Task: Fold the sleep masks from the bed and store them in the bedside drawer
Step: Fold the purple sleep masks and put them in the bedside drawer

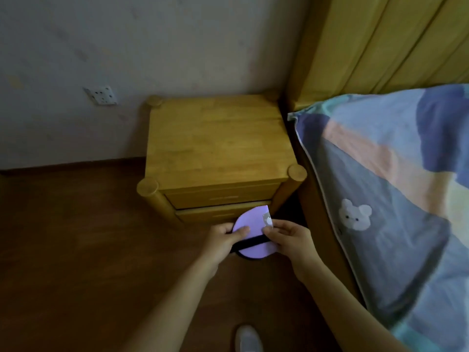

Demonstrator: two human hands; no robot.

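Observation:
A lilac sleep mask [250,222] with a black strap across it is folded in half, and both hands hold it in front of the bedside cabinet. My left hand [224,237] pinches its left edge, thumb on top. My right hand [289,237] grips its right edge by a small bear patch. The wooden cabinet [218,146] has two drawers; the upper drawer [220,198] and the lower drawer [203,215] are both closed. The mask hangs level with the lower drawer front.
The bed with a patchwork duvet [396,189] and a bear print lies on the right, its wooden headboard [380,44] against the wall. A wall socket [101,95] sits at the left. Brown wooden floor [76,250] spreads below; a white shoe [247,339] shows at the bottom.

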